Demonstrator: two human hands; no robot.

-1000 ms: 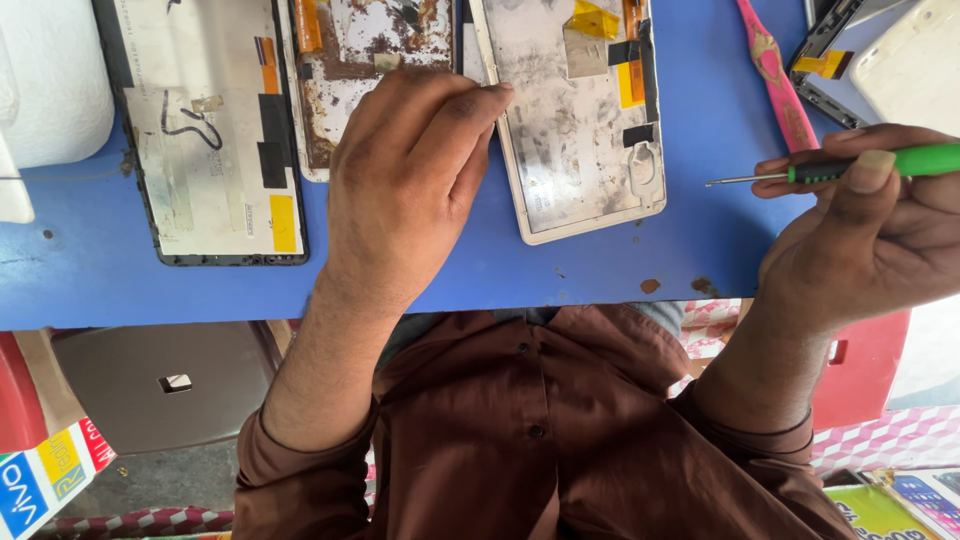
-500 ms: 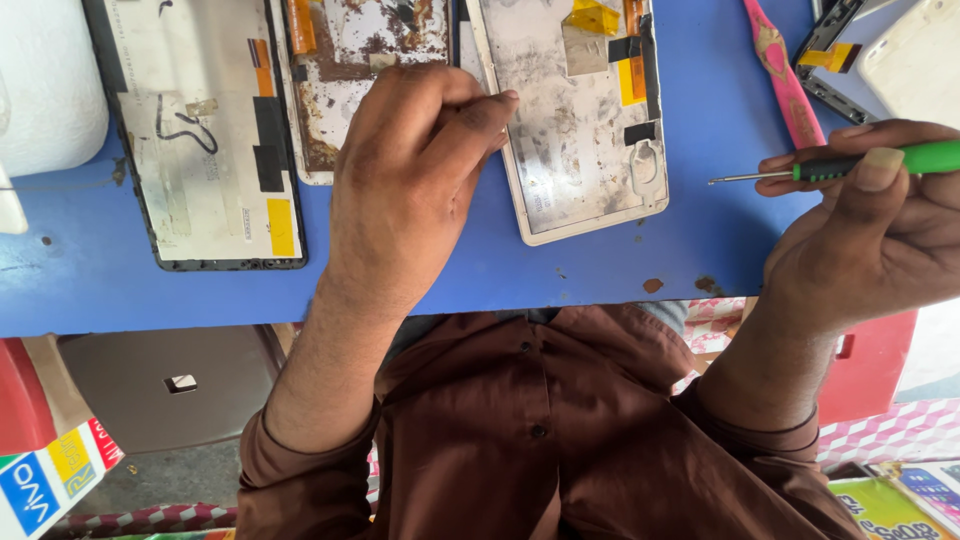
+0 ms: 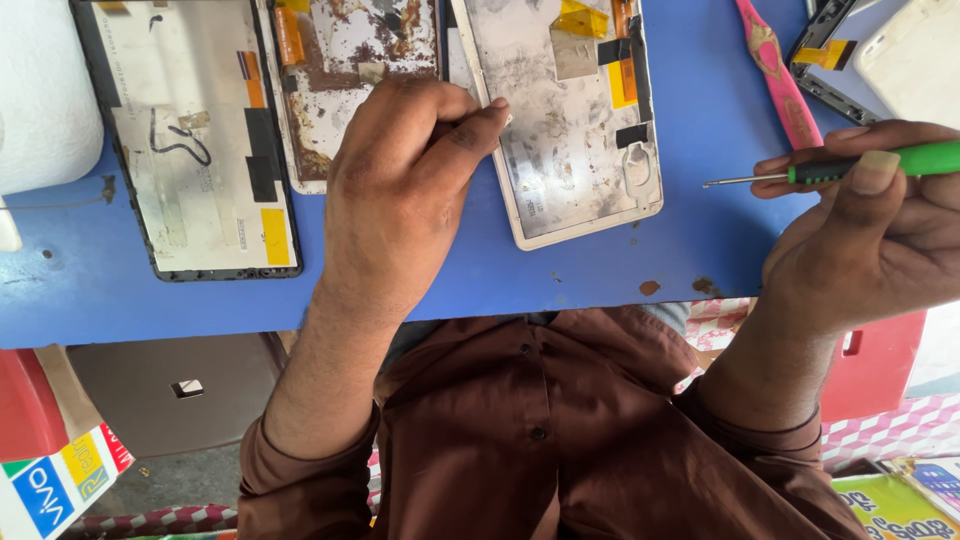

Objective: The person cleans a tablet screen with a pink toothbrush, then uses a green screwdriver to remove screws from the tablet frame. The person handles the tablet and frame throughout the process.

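Little has shifted since the earlier frames: the left hand (image 3: 405,185) has stayed curled over the same spot, its fingertips only edging a touch closer to the white frame, and the right hand (image 3: 880,225) holds as before.

Largest is the blue bench (image 3: 560,270), which carries everything. Taking the white tablet frame (image 3: 570,130) as landmark: it lies face-down near the middle of the bench, its grimy inner side up, with yellow, orange and black tape patches at its top. To its left, touching or nearly so, sits a rusty metal backplate (image 3: 350,60); further left lies a black-rimmed tablet panel (image 3: 190,140) with yellow and black tape strips. Far left of the frame is a white rounded object (image 3: 40,90). To the right of the frame a pink tool (image 3: 775,70) lies slantwise, and beyond it, at the corner, a dark housing part (image 3: 830,60) and a white piece (image 3: 915,60).

The left hand's grip is pinched, thumb and forefinger pressed together at the frame's left edge; whether anything small sits between them cannot be told. The right hand's grip is closed around a green-handled screwdriver (image 3: 850,168), well right of the frame, its thin metal tip pointing back toward it and clear of the bench.
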